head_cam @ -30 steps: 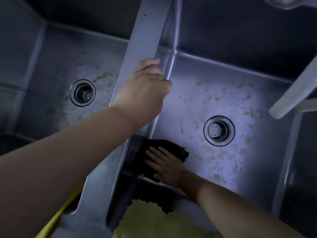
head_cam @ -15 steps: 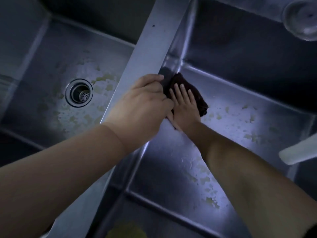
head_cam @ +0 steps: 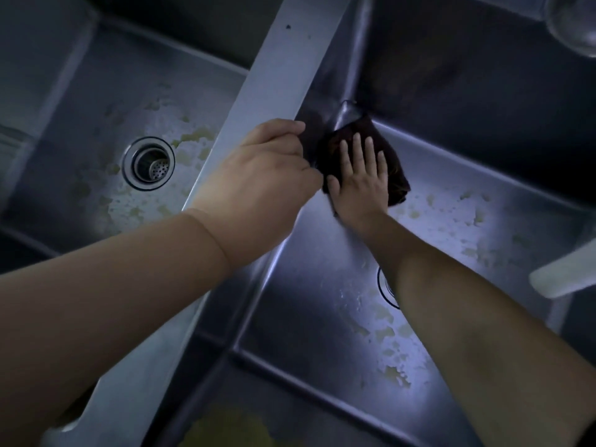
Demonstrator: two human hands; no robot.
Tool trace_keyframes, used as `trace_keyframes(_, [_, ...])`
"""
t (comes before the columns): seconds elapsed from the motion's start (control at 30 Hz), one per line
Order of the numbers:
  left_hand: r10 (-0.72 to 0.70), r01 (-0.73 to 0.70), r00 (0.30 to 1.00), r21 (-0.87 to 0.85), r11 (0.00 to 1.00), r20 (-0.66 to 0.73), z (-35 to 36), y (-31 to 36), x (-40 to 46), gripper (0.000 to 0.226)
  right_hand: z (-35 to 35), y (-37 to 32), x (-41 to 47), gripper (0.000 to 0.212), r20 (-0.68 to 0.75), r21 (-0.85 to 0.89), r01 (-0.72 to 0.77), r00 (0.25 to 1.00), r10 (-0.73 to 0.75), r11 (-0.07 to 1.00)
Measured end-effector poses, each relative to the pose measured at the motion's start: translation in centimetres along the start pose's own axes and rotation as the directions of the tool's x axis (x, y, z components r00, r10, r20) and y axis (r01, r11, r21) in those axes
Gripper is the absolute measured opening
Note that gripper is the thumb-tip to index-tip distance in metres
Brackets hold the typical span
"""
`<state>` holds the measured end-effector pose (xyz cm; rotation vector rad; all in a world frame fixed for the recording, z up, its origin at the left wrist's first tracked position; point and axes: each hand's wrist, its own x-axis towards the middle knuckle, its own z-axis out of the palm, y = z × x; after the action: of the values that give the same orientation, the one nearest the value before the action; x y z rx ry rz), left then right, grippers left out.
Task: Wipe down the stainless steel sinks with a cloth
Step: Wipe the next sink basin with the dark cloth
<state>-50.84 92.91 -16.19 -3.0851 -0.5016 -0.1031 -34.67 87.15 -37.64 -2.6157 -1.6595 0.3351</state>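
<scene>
Dark cloth (head_cam: pixel 392 162) lies at the frame's centre, in the far left corner of the right sink (head_cam: pixel 322 279). The right hand (head_cam: pixel 361 182) presses it with straight, spread fingers; the left hand (head_cam: pixel 261 179) curls over the divider (head_cam: pixel 277 79). Best pushed firmly into the seam, then across the yellow residue (head_cam: pixel 387 337).

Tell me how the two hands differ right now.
The left hand rests on the divider between the sinks, fingers bent over its edge; the right hand lies flat, fingers straight, down in the right sink. Only the right hand presses the dark cloth. Both are bare.
</scene>
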Motion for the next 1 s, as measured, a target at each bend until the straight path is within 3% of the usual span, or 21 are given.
trace_keyframes(0.23, [0.004, -0.008, 0.996, 0.035, 0.999, 0.09, -0.7, 0.4, 0.1, 0.024, 1.5, -2.4, -10.8, 0.067, 0.066, -0.017, 0.109, 0.992, -0.107, 0.994])
trace_keyframes(0.43, [-0.001, -0.007, 0.993, 0.069, 0.998, 0.117, -0.8, 0.5, 0.0, 0.028, 2.8, -3.9, -19.2, 0.07, 0.125, 0.025, 0.284, 0.95, -0.285, 0.958])
trace_keyframes(0.53, [0.002, -0.017, 0.992, 0.124, 0.992, 0.124, -0.8, 0.6, 0.0, 0.033, 3.0, -4.3, -23.2, 0.07, 0.143, 0.029, 0.418, 0.897, -0.418, 0.908])
trace_keyframes(0.7, [0.029, -0.103, 0.962, 0.261, 0.96, 0.271, -1.3, 1.7, -0.1, 0.029, 2.6, -2.5, -28.1, 0.067, 0.204, 0.116, 0.579, 0.781, -0.59, 0.807])
trace_keyframes(0.77, [0.045, -0.154, 0.938, 0.299, 0.942, 0.343, -1.2, 2.8, -0.2, 0.024, 2.4, -2.0, -28.5, 0.053, 0.174, 0.195, 0.546, 0.798, -0.577, 0.815])
trace_keyframes(0.83, [0.051, -0.127, 0.943, 0.213, 0.969, 0.329, -0.2, 4.3, -0.4, 0.023, 2.2, -2.2, -27.6, 0.04, 0.148, 0.216, 0.489, 0.839, -0.523, 0.845])
trace_keyframes(0.93, [-0.03, 0.016, 0.928, 0.041, 0.999, 0.371, 2.7, 7.1, -1.6, 0.028, 2.6, -2.5, -24.7, 0.04, 0.089, 0.131, 0.444, 0.885, -0.457, 0.886])
trace_keyframes(1.0, [-0.157, 0.176, 0.877, 0.001, 0.984, 0.454, 5.3, 8.3, -2.4, 0.028, 2.7, -2.2, -21.9, 0.046, 0.069, 0.098, 0.381, 0.919, -0.388, 0.919])
